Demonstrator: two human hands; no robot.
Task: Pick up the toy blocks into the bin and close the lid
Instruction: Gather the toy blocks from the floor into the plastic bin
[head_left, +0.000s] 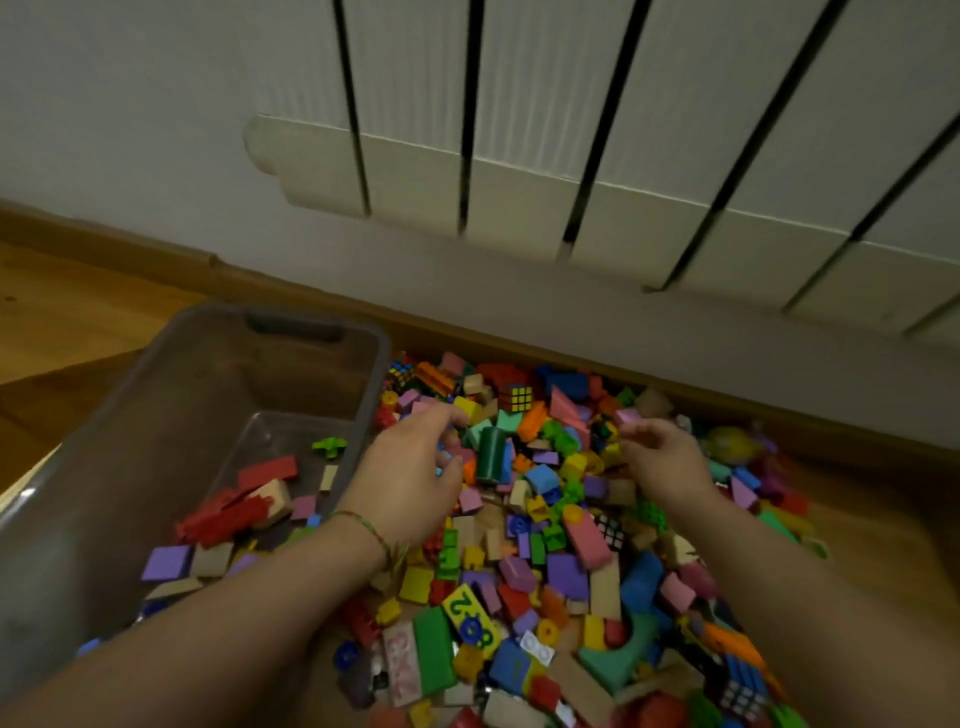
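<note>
We have the bin (156, 405) at the left on the floor (78, 312); the toy blocks (571, 545) lie mostly piled just right of it, against its side, a few inside it. Behind both, the radiator (519, 182) hangs on the wall (130, 104).

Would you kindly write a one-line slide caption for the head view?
Left hand and right hand reach into a heap of toy blocks beside a bin holding a few pieces.

Translucent plastic bin (130, 415), wooden floor (78, 306)
</note>
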